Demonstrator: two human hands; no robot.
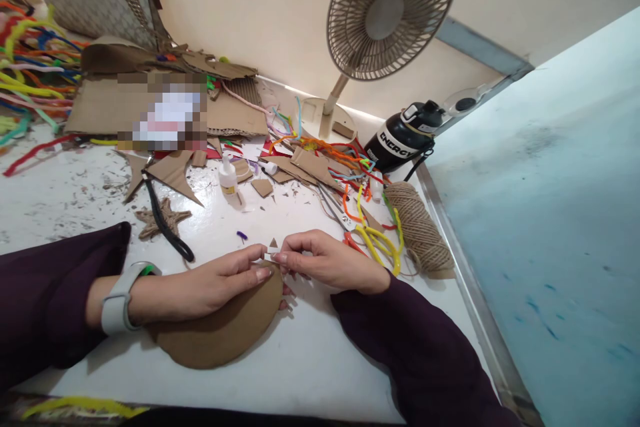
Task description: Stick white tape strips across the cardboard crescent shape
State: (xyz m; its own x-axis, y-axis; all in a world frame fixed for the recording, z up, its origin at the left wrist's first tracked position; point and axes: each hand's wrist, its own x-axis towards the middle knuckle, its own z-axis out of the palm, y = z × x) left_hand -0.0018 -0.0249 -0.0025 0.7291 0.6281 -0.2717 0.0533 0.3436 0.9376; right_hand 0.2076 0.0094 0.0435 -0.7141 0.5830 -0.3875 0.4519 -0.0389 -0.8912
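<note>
My left hand [215, 287], with a pale watch band at its wrist, is closed on a rounded brown cardboard piece [225, 333]. Its thumb lies on top near the far right edge, and fingertips show past the right edge. At that edge my right hand [320, 260] pinches a small white strip [271, 254], whose kind I cannot make out. The left index fingertip is also close to this strip. Just beyond the fingers is a tiny cardboard triangle [273, 242]. A purple pipe cleaner scrap [242, 235] lies farther left.
A white glue bottle [229, 177] stands beyond my hands. Scissors [367, 240], pipe cleaners and a twine roll [420, 227] lie at right. Behind them are a black bottle [400, 140] and a fan [390, 13]. A twine-wrapped star [163, 219] and cardboard pieces [175, 173] lie left.
</note>
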